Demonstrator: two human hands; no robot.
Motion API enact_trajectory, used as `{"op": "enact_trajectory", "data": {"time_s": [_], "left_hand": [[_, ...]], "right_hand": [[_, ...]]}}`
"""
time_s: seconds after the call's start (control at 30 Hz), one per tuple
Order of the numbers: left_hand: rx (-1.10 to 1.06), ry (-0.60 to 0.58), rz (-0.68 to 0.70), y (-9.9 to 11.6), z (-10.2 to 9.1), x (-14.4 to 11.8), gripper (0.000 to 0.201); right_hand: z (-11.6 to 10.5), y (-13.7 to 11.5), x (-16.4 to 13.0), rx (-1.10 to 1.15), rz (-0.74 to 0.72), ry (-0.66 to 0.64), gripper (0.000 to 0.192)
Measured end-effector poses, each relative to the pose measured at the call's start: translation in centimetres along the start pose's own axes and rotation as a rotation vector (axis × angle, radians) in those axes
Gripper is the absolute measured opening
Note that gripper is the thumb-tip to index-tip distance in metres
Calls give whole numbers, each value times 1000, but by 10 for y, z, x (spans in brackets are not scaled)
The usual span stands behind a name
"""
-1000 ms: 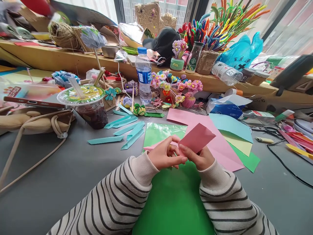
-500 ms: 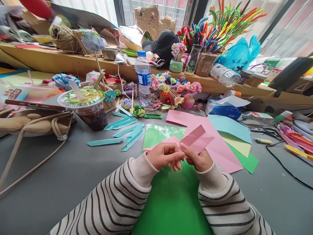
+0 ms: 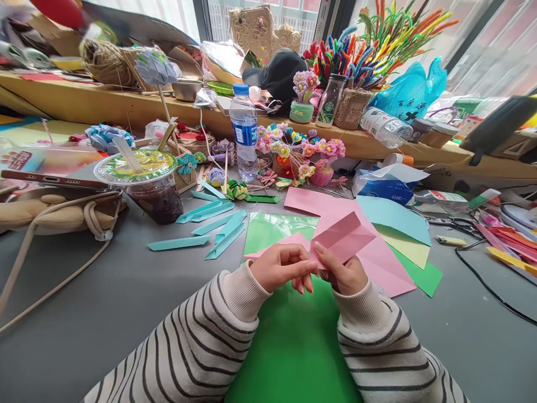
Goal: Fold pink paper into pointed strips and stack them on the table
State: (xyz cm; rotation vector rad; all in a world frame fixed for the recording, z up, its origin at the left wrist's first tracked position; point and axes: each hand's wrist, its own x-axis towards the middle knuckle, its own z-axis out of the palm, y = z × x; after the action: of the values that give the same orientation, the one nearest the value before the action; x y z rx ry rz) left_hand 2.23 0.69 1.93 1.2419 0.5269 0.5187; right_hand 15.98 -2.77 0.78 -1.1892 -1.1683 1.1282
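Note:
A creased piece of pink paper (image 3: 346, 238) is held up between my two hands, tilted up to the right. My right hand (image 3: 347, 275) pinches its lower part, thumb on the near face. The fingers of my left hand (image 3: 283, 268) are closed on the paper's lower left corner; just what the fingertips do there is partly hidden. Behind my left hand lies another pink piece (image 3: 297, 239), on a green packet (image 3: 274, 226) in clear plastic. A larger pink sheet (image 3: 392, 274) lies beyond my right hand. Below both hands is a smooth green surface (image 3: 293, 352).
Several folded light-blue strips (image 3: 226, 238) lie left of the packet. A lidded drink cup (image 3: 155, 190) and a water bottle (image 3: 244, 137) stand behind. Blue paper (image 3: 396, 215) and green paper (image 3: 422, 274) lie to the right, near a black cable (image 3: 482, 285). Craft flowers (image 3: 302, 148) line the back.
My right hand has turned the pink paper slightly, and its right end has moved a little to the right. My left hand has hardly moved.

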Motion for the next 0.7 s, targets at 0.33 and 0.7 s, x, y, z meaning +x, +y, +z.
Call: {"op": "enact_trajectory", "data": {"time_s": [0.33,0.7], "left_hand": [[-17,-88,-27,-1,-1,-1,20],[14,-72,-15,-3,-1,-2,25]], "right_hand": [[2,-10,-3,-135,-94,18,31],[5,-12,-2,-111,-58,-159,34]]}}
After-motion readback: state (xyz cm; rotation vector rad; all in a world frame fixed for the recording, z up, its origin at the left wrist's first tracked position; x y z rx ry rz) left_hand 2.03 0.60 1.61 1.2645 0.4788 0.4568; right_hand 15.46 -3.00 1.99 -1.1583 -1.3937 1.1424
